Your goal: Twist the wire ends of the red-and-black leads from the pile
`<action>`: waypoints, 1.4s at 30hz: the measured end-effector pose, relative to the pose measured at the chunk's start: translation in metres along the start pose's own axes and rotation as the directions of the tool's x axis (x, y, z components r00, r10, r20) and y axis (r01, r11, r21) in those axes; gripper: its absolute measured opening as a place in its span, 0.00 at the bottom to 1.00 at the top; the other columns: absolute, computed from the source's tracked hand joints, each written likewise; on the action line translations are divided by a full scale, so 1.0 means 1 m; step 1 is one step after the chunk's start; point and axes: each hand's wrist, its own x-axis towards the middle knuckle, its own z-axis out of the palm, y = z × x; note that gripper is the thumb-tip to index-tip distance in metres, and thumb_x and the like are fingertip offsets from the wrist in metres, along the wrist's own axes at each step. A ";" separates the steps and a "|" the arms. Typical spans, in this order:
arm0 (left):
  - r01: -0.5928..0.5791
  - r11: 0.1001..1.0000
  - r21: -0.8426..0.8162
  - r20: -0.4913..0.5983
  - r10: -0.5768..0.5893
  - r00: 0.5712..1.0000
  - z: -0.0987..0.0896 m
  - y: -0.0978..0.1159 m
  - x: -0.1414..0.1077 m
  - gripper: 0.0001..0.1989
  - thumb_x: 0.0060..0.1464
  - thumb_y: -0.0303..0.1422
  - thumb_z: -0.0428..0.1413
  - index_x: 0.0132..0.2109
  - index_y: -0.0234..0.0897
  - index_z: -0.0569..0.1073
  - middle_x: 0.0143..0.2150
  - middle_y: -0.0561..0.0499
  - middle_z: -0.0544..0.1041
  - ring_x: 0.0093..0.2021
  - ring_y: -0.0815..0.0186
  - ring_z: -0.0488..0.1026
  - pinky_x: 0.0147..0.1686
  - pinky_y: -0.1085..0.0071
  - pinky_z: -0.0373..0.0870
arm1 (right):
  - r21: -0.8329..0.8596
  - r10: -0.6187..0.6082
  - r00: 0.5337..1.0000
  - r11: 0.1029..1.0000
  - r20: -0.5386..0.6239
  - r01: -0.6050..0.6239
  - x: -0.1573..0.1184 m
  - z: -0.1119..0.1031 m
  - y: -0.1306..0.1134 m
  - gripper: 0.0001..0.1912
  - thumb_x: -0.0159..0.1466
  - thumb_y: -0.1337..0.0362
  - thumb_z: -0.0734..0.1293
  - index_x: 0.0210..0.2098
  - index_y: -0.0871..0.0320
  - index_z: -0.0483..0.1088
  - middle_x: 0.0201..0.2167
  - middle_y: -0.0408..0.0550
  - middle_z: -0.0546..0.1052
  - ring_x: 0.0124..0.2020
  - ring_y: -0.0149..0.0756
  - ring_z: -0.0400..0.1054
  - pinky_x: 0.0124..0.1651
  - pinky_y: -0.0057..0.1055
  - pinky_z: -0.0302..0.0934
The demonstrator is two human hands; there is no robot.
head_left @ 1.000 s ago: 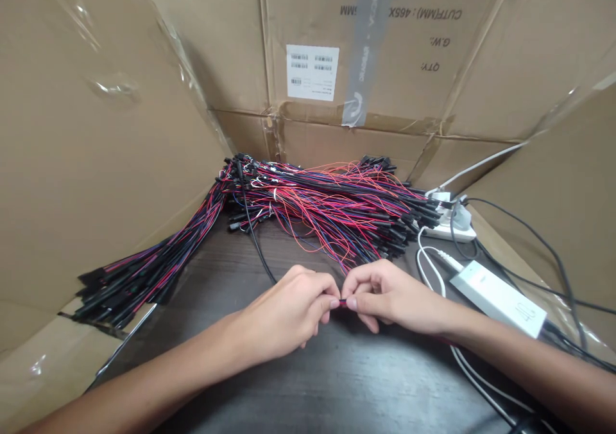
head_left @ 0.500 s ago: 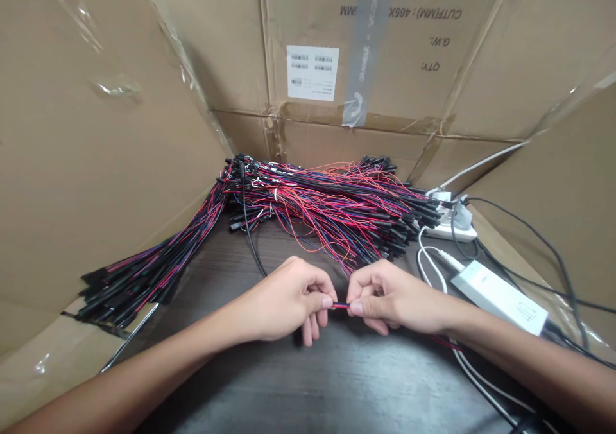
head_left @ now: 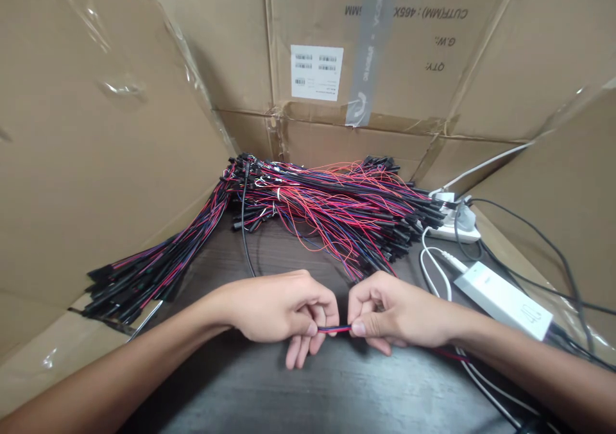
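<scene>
Between my two hands a short stretch of thin red and dark wires (head_left: 334,329) runs level above the dark table. My left hand (head_left: 301,315) pinches it with thumb and fingertips at its left end. At its right end my right hand (head_left: 380,312) pinches the same wires. Red wire also shows below my right wrist. Behind the hands lies a large pile of red, blue and black wires (head_left: 327,209) with black sleeves and connectors.
Another wire bundle (head_left: 139,286) fans out at the left. On the right are a white power strip (head_left: 455,232), a white box (head_left: 503,299) and loose cables. Cardboard walls (head_left: 394,68) enclose the back and sides of the dark table (head_left: 308,395).
Both hands have moved slightly down in the view. They are a little farther apart at the pinches, and a longer stretch of wire shows between them.
</scene>
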 end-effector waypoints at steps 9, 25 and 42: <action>-0.116 0.993 0.005 -0.060 0.116 0.991 0.002 -0.001 -0.001 0.23 0.47 0.12 0.42 0.47 0.39 0.61 0.35 0.53 0.75 0.21 0.74 0.71 0.21 0.78 0.66 | -0.016 -0.003 1.000 1.000 -0.027 0.003 0.002 -0.003 0.003 0.10 0.58 0.61 0.67 0.27 0.62 0.65 0.12 0.35 0.67 0.10 0.19 0.50 0.13 0.17 0.43; -0.030 0.985 -0.172 -0.085 0.016 0.996 0.007 -0.008 0.008 0.18 0.45 0.17 0.46 0.40 0.32 0.76 0.19 0.57 0.69 0.18 0.73 0.71 0.19 0.81 0.66 | 0.050 0.014 0.999 0.999 -0.030 -0.012 0.003 -0.010 0.002 0.08 0.57 0.64 0.68 0.28 0.62 0.67 0.13 0.36 0.68 0.09 0.19 0.49 0.10 0.17 0.42; 0.069 0.981 -0.178 -0.184 -0.103 0.978 0.020 -0.002 0.012 0.14 0.50 0.19 0.48 0.36 0.30 0.77 0.23 0.52 0.74 0.19 0.73 0.71 0.14 0.83 0.61 | 0.092 0.013 0.995 0.995 0.102 -0.023 0.000 -0.005 -0.001 0.05 0.57 0.66 0.65 0.30 0.63 0.68 0.15 0.38 0.70 0.11 0.19 0.51 0.13 0.17 0.45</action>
